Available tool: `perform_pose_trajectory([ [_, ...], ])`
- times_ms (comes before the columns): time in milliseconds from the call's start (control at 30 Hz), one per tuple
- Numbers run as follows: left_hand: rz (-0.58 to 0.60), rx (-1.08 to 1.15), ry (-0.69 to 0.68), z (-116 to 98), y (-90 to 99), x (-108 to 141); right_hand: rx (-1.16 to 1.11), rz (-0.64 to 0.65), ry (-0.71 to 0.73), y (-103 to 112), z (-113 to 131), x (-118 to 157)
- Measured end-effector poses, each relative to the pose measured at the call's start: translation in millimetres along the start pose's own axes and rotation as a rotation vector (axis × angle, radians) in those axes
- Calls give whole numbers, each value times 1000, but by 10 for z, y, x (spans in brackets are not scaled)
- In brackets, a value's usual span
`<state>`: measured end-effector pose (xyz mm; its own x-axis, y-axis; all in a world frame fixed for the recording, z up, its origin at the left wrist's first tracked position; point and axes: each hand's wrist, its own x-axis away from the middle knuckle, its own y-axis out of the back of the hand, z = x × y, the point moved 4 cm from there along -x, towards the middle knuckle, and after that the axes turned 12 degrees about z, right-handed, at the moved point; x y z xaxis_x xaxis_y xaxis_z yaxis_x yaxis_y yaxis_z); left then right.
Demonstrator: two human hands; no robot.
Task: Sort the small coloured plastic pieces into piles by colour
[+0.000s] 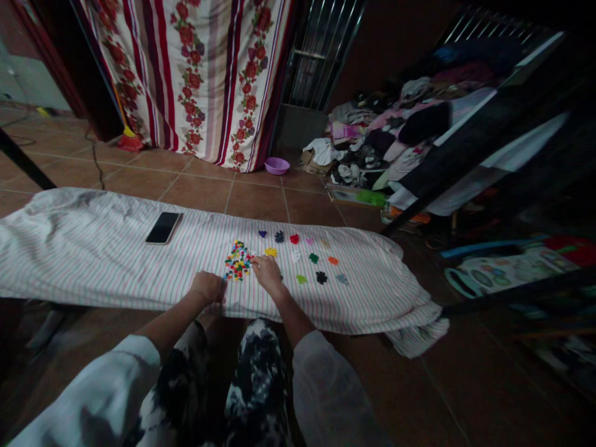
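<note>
A mixed pile of small coloured pieces (pixel 238 261), perhaps beads, lies on a striped cloth (pixel 116 267). My left hand (pixel 208 287) rests on the cloth at the pile's near left edge, its fingers curled in; what they hold, if anything, is hidden. At the pile's right edge, my right hand (pixel 267 273) has thumb and fingers pinched together over the pieces. Whatever is in that pinch is too small to make out. Single-colour clusters spread to the right, among them a yellow cluster (pixel 270 252), a red cluster (pixel 294 238), a dark green cluster (pixel 313 257) and a black cluster (pixel 321 277).
A phone (pixel 164 228) lies on the cloth left of the pile. Beyond the cloth, a purple basin (pixel 277 166) stands on the tiled floor by a flowered curtain (pixel 190 81). Clothes (pixel 372 136) are heaped at the back right. A dark metal bar (pixel 428 192) crosses the right side.
</note>
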<state>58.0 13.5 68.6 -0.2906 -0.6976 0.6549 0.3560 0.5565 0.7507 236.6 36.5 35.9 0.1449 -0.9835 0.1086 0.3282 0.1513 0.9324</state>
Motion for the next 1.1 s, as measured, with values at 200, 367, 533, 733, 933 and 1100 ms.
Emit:
perform_pose_trajectory([
  [200, -8, -7, -13, -7, -4, -14, 12, 52, -6, -79, 96, -126],
  [367, -12, -18, -27, -3, -5, -14, 27, 56, -7, -98, 150, -169],
  [533, -14, -17, -29, 0, -10, -12, 17, 51, 22, -125, 241, -242],
  [733, -19, -2, -19, -3, 13, 8, -90, 36, 56, -142, 209, -285],
  [933, -1, 6, -15, -14, 36, 35, -139, -54, -57, -16, -120, -269],
  [1100, 5, 12, -12, -22, 50, 53, -105, -23, -83, -44, -208, -298],
])
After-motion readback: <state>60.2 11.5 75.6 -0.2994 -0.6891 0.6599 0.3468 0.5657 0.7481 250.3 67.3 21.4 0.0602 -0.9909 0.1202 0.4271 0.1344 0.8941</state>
